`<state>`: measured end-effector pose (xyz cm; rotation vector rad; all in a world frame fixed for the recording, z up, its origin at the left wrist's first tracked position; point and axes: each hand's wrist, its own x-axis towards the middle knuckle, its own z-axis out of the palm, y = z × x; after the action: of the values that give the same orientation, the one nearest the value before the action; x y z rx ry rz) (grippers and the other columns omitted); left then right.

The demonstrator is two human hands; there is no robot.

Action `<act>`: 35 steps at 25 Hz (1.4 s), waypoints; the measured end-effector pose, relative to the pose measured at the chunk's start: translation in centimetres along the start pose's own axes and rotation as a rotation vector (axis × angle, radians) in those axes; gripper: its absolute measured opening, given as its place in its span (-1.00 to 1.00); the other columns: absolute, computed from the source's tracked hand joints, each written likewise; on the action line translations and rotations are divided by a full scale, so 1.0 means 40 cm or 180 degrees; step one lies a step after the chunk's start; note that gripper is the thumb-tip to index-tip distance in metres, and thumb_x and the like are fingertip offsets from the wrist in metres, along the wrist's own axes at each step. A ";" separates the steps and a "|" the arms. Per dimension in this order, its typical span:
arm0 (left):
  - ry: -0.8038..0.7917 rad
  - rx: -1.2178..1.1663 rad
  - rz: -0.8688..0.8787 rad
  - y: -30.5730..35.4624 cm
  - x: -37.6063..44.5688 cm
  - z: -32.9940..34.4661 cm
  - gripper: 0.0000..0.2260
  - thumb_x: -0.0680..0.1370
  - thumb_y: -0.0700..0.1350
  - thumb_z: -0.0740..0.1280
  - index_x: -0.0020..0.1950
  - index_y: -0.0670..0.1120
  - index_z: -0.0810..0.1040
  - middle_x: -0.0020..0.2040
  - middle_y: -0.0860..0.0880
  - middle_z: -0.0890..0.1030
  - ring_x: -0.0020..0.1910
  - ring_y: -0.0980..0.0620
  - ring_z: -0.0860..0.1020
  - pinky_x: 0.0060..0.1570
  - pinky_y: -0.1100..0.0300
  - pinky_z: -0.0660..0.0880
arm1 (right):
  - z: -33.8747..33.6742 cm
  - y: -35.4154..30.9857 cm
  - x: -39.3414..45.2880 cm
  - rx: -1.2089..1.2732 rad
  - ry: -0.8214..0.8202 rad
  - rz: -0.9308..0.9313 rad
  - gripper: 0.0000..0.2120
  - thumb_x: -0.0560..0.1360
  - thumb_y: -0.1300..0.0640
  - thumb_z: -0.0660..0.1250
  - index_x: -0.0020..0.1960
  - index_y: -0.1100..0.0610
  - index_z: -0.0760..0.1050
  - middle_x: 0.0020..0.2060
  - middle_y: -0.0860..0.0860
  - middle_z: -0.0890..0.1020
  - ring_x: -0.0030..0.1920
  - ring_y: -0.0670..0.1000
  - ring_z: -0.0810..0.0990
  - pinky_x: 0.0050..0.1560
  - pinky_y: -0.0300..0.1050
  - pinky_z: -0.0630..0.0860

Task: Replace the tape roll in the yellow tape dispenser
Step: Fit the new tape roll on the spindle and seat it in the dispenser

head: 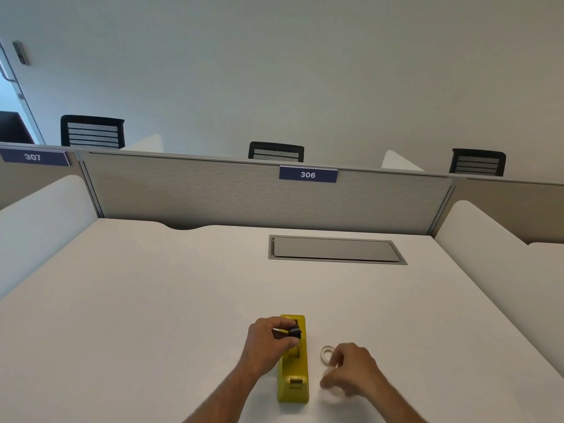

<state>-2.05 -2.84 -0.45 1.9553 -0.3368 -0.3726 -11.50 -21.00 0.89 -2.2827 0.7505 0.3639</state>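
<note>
Head view: white desk (152, 300), grey partition (213, 193), chairs (92, 131) behind.

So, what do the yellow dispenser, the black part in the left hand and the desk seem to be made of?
The yellow dispenser looks like moulded plastic with a slight gloss: even colour, rounded edges. The black part in the left hand seems to be dark plastic too, though it is too small to be sure. The desk looks like matte white laminate, smooth and without grain.

Left hand (268, 340) is raised, fingers pinched around a small black core (294, 331). Right hand (351, 369) rests low, fingers curled loosely, blurred, perhaps gripping something pale.
</note>
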 end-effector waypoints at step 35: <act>0.0083 -0.0479 0.0404 0.028 -0.002 0.014 -0.73 0.41 -0.18 0.54 0.09 0.02 0.71 0.00 0.09 0.71 -0.05 0.12 0.69 0.08 0.12 0.64 | -0.002 -0.072 0.024 0.3355 -0.0699 -0.0721 -0.77 0.58 0.33 0.28 0.20 0.22 0.57 0.07 0.18 0.70 0.10 0.17 0.67 0.18 0.12 0.59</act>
<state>-2.40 -3.73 0.38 1.7804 -0.4024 -0.2817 -9.00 -19.77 2.05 -1.2793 0.4015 0.0627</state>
